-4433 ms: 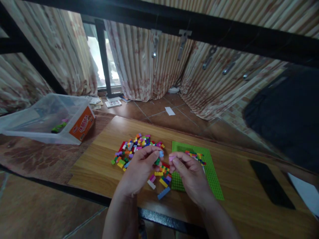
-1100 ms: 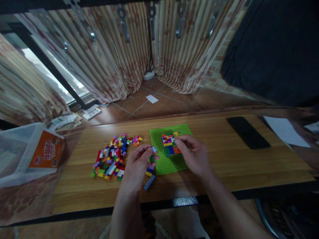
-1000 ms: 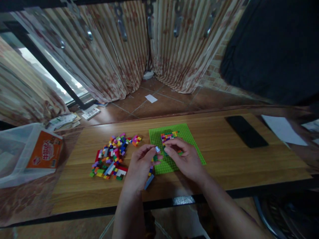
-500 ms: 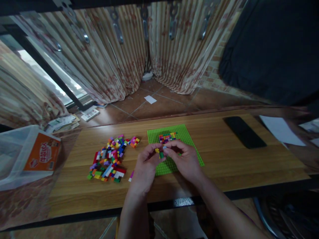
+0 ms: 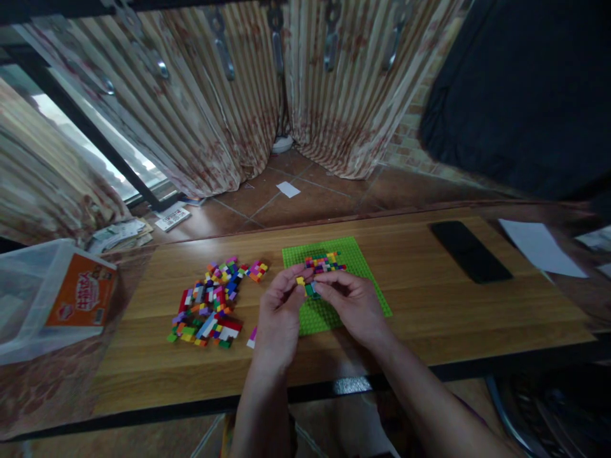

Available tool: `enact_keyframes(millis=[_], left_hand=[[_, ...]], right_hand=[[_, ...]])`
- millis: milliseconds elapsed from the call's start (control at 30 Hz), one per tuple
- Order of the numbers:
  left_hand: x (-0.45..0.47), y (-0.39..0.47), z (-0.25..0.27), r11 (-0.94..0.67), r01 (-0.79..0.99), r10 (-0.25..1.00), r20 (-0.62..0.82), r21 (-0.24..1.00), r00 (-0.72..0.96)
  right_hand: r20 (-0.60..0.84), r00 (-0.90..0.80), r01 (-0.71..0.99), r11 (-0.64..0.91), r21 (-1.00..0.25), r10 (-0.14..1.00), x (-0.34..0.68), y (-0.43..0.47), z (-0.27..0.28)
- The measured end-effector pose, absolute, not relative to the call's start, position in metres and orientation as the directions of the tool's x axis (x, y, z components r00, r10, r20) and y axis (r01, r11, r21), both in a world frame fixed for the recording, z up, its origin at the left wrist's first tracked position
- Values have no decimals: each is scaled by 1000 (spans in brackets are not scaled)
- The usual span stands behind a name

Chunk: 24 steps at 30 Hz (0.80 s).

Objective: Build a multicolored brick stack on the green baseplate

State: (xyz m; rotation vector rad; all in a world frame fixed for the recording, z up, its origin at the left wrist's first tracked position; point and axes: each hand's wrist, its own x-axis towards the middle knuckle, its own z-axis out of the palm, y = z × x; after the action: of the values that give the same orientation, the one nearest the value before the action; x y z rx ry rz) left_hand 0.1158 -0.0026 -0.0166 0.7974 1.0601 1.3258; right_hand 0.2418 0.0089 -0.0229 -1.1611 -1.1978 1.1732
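My left hand (image 5: 278, 321) is closed in a pinch on small toy bricks, a yellow brick (image 5: 300, 280) and a green brick (image 5: 309, 290), which appear joined. From the other side, my right hand (image 5: 359, 310) pinches a small pale blue brick (image 5: 314, 286) against the green one; its fingertips partly cover it. Both hands are over a bright green studded baseplate (image 5: 365, 273). Just beyond my fingers, a patch of many-coloured bricks (image 5: 327, 261) sits on the baseplate, its near side partly hidden by my hands.
Left of the baseplate, a loose pile of coloured bricks (image 5: 210, 302) lies on the wooden table (image 5: 410, 318). A pink-and-white piece (image 5: 252, 338) rests beside my left wrist. At the right are a black phone-like slab (image 5: 470, 251) and white paper (image 5: 541, 248). A clear plastic bin (image 5: 35, 299) stands at the left.
My hands have shifted slightly, and the held bricks show more clearly. The pale blue brick is now lower, beside the green one. More of the brick patch on the baseplate is visible.
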Motion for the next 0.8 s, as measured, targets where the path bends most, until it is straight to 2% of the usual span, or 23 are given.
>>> enact_keyframes(millis=[300, 800], left_hand=[[120, -6, -13, 68, -328, 989, -107, 942, -102], [125, -6, -21, 35, -379, 982, -103, 925, -160]], right_hand=[[-29, 21, -93, -27, -995, 999, 242, 8, -23], [-22, 55, -120, -15, -993, 998, 239, 7, -22]])
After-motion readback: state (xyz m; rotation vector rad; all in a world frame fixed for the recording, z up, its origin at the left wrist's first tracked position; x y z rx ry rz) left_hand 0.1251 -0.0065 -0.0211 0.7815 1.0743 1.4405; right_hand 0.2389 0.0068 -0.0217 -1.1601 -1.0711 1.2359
